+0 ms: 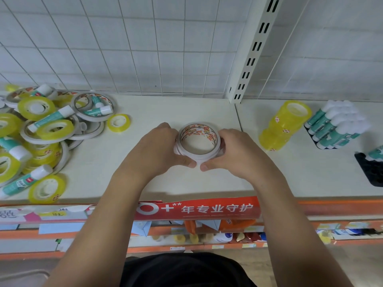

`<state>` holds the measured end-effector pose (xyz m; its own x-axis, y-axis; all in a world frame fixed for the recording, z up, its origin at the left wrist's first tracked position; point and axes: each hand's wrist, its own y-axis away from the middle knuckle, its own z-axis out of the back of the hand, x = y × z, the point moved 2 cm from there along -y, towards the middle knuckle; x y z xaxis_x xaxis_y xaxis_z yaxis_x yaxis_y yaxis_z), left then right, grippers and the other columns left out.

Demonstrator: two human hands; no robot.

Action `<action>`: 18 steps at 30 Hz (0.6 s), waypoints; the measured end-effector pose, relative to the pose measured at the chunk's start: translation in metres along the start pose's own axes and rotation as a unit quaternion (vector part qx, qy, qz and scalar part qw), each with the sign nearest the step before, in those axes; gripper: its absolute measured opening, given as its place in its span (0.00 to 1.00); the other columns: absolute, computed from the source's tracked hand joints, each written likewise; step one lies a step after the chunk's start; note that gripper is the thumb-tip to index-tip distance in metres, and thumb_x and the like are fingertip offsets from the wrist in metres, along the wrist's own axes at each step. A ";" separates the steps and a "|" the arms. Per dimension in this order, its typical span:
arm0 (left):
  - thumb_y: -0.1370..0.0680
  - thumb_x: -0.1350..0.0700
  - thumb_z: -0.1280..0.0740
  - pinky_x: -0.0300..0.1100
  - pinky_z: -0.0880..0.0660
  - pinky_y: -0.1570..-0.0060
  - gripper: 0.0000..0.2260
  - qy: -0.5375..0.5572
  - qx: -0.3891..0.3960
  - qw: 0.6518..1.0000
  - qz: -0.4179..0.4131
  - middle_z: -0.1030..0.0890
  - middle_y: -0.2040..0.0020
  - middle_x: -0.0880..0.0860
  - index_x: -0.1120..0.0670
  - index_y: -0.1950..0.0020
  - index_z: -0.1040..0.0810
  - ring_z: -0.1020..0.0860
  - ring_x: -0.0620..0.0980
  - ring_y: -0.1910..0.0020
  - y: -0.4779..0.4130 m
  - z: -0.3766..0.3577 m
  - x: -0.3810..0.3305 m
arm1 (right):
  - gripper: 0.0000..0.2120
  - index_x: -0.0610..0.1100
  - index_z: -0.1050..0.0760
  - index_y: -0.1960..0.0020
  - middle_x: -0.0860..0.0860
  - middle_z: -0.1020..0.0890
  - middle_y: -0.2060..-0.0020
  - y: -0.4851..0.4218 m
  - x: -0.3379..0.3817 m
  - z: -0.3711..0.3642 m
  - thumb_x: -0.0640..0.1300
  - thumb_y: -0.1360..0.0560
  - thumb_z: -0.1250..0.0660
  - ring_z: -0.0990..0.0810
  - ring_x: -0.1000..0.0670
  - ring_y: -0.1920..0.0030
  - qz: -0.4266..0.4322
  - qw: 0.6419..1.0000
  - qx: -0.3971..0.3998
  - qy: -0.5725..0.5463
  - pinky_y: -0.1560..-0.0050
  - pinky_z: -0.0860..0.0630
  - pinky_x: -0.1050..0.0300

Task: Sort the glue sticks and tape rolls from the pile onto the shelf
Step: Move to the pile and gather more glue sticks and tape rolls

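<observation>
I have both hands clamped on a short stack of white tape rolls (198, 129). My left hand (157, 148) curls round its left side and my right hand (238, 152) round its right. The two thumbs nearly meet at the near rim, and the rolls sit slightly out of line with one another. The stack is low over the shelf (186, 108), but I cannot tell whether it rests on it.

Well out to the left of my left hand lies the pile (41, 129), a jumble of yellow tape rolls, white tape rolls and glue sticks. One loose yellow roll (119, 122) lies flat between the pile and my left hand.

To the right of my right hand stands a stack of yellow tape rolls (286, 125), leaning a little. Just beyond it, glue sticks (335, 125) are packed in rows in a black tray (310, 131). A wire grid panel (124, 48) rises beyond my fingers.
</observation>
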<state>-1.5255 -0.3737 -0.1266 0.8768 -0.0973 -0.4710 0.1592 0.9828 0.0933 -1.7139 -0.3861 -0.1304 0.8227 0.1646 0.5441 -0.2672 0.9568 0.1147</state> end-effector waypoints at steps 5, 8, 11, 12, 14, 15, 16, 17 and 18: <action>0.38 0.41 0.22 0.43 0.34 0.62 0.25 -0.009 -0.004 1.000 0.012 0.28 0.56 0.50 0.55 0.50 0.22 0.27 0.51 0.57 -0.003 -0.004 0.001 | 0.32 0.45 0.25 0.50 0.52 0.23 0.59 0.000 -0.002 0.000 0.55 0.46 0.15 0.26 0.51 0.60 0.005 1.000 -0.010 -0.006 0.65 0.35 0.57; 0.35 0.41 0.23 0.45 0.29 0.57 0.26 -0.011 0.000 1.000 0.015 0.29 0.53 0.51 0.56 0.46 0.24 0.26 0.53 0.55 -0.002 -0.009 0.002 | 0.32 0.44 0.26 0.48 0.51 0.26 0.57 0.000 -0.001 -0.001 0.58 0.44 0.17 0.26 0.49 0.57 0.012 0.999 0.001 0.032 0.61 0.32 0.56; 0.35 0.41 0.23 0.40 0.33 0.61 0.28 0.016 0.000 1.000 0.025 0.31 0.54 0.49 0.55 0.44 0.25 0.28 0.47 0.58 0.000 -0.010 0.004 | 0.35 0.45 0.27 0.39 0.50 0.27 0.50 0.002 -0.001 0.000 0.58 0.40 0.19 0.26 0.48 0.48 0.002 0.999 0.026 0.032 0.47 0.26 0.52; 0.36 0.41 0.22 0.37 0.35 0.64 0.28 0.026 0.004 0.999 0.031 0.32 0.54 0.48 0.54 0.44 0.25 0.30 0.43 0.59 0.000 -0.010 0.005 | 0.38 0.46 0.29 0.35 0.50 0.27 0.46 0.004 -0.001 0.000 0.59 0.39 0.20 0.27 0.47 0.44 0.000 0.999 0.031 0.037 0.43 0.27 0.50; 0.37 0.42 0.21 0.34 0.36 0.64 0.28 0.031 0.019 0.999 0.040 0.32 0.53 0.48 0.53 0.43 0.25 0.30 0.41 0.59 0.002 -0.009 0.008 | 0.49 0.45 0.39 0.26 0.48 0.30 0.38 0.009 0.001 0.003 0.60 0.38 0.21 0.31 0.45 0.36 -0.003 0.997 0.026 0.074 0.38 0.29 0.48; 0.37 0.43 0.21 0.36 0.35 0.63 0.28 0.025 0.025 0.998 0.045 0.31 0.51 0.48 0.53 0.43 0.25 0.29 0.42 0.58 0.004 -0.008 0.010 | 0.54 0.44 0.44 0.23 0.47 0.32 0.35 0.011 0.002 0.006 0.62 0.38 0.22 0.33 0.43 0.34 -0.005 0.995 0.014 0.098 0.37 0.30 0.48; 0.36 0.44 0.21 0.39 0.33 0.61 0.29 0.017 0.025 0.998 0.050 0.30 0.50 0.49 0.54 0.42 0.25 0.28 0.45 0.57 0.006 -0.006 0.012 | 0.56 0.43 0.48 0.21 0.47 0.33 0.33 0.014 0.004 0.009 0.63 0.37 0.22 0.35 0.43 0.33 -0.004 0.993 -0.004 0.118 0.36 0.31 0.48; 0.35 0.44 0.21 0.40 0.32 0.57 0.30 0.011 0.018 0.998 0.057 0.29 0.49 0.49 0.54 0.39 0.25 0.28 0.47 0.55 0.008 -0.004 0.014 | 0.56 0.44 0.49 0.21 0.47 0.34 0.33 0.017 0.007 0.013 0.64 0.37 0.23 0.36 0.43 0.33 0.003 0.991 -0.026 0.131 0.35 0.32 0.48; 0.33 0.45 0.22 0.41 0.32 0.55 0.30 0.006 0.003 0.998 0.064 0.28 0.48 0.50 0.54 0.36 0.26 0.28 0.48 0.54 0.011 -0.002 0.017 | 0.53 0.44 0.47 0.21 0.47 0.34 0.33 0.020 0.010 0.016 0.64 0.35 0.25 0.36 0.43 0.34 0.014 0.990 -0.047 0.136 0.35 0.33 0.49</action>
<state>-1.5101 -0.3643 -0.1351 0.8846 0.0302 -0.4653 0.0500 0.9860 0.1590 -1.7188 -0.3692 -0.1093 0.9238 0.2367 0.3011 -0.2535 0.9672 0.0175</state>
